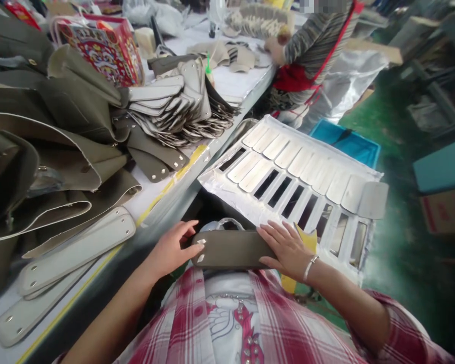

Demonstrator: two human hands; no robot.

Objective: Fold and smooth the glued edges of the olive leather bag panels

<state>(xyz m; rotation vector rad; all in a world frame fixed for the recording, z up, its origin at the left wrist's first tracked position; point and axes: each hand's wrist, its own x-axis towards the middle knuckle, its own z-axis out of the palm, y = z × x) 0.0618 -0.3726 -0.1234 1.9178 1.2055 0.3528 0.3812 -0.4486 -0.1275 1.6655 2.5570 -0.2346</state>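
Note:
My left hand (174,250) and my right hand (286,250) hold a flat olive-brown leather strip (231,248) by its two ends, close to my body. The left fingers curl round the end with the white stitches. The right fingers lie spread over the other end. Just beyond the strip sits a white slotted template board (288,177) with several pale oblong pieces set in its upper slots and dark empty slots below.
A work table (197,162) on the left carries heaps of olive leather panels (53,141), stacked grey strips (174,101) and long pale strips (79,247). Another person in a striped top with a red apron (307,55) works at the far end. A blue bin (349,144) stands on the green floor.

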